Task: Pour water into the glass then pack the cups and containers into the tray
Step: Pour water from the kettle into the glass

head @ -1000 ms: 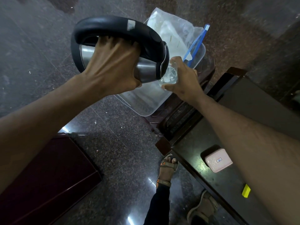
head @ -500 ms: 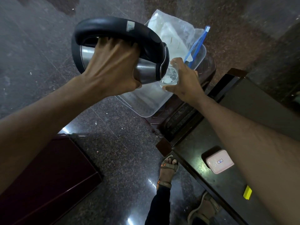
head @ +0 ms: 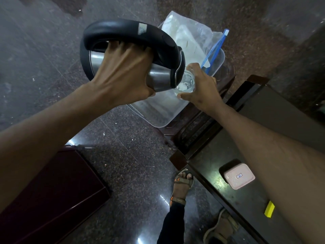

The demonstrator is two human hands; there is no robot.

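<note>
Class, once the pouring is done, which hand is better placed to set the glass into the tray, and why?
The right hand. It already grips the glass, held directly above the clear tray. The left hand is occupied gripping the tilted kettle.

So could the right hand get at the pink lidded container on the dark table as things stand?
Probably not right now: the right hand is gripping the glass under the tilted kettle. The pink container sits uncovered beside that forearm, so once the glass is set down the way looks free.
</note>
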